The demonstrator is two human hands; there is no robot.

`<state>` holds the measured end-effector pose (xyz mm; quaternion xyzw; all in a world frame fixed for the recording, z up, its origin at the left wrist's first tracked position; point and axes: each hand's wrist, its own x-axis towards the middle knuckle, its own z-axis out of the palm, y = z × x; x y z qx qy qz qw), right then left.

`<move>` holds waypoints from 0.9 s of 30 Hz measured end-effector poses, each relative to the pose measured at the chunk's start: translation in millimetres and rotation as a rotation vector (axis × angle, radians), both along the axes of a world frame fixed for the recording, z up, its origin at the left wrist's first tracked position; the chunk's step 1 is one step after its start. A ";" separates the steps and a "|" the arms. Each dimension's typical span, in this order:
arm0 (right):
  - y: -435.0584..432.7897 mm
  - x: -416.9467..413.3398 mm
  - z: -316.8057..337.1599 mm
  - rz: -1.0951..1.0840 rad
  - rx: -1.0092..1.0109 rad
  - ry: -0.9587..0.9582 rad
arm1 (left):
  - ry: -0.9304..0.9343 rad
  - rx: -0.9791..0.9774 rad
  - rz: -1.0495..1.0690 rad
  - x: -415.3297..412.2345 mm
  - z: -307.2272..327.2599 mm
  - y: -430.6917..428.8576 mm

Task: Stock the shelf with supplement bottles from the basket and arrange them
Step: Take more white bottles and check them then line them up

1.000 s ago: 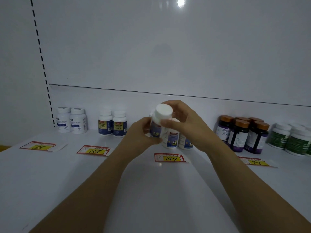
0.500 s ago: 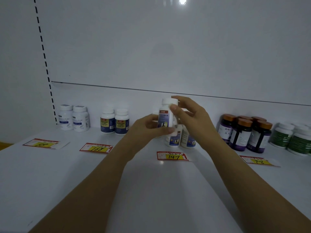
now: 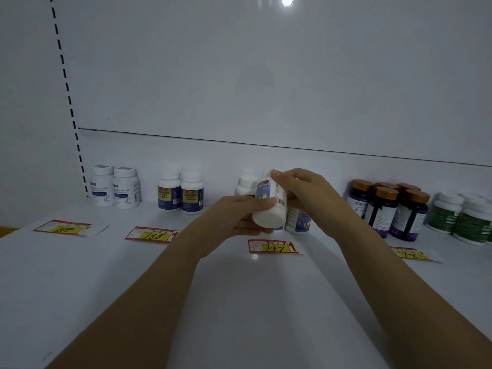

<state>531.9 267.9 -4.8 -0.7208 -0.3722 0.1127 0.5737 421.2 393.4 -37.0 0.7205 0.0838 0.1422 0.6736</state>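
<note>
1. L hand and R hand are reaching fwd, fingers curling round a white plastic blue-label supplement bottle; it is tilting base-first toward camera above the white shelf.
2. Standing at rear: 2 white-label bottles, 2 blue-yellow-label bottles, 5 copper-capped purple bottles; 4 red-yellow price tags.

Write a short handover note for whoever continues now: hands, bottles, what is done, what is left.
Left hand: grips the white supplement bottle near its lower end.
Right hand: pinches its upper end.
The bottle is tilted, held off the shelf, near the 147 price tag.
Done: matching bottles stand behind it.
Left: set this one upright beside them, label forward.
Basket not in view.
</note>
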 end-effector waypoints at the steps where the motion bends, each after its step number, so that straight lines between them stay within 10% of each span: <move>1: -1.7 0.0 2.4 -0.004 -0.014 -0.055 | -0.008 0.042 0.017 0.5 -0.8 -0.4; 15: -0.6 -12.0 59.2 -0.092 -0.487 -0.713 | -0.089 0.550 0.367 3.4 -11.2 2.9; 27: 49.5 34.5 85.1 -0.223 -0.522 -0.816 | 0.500 1.052 0.141 3.1 -39.6 3.6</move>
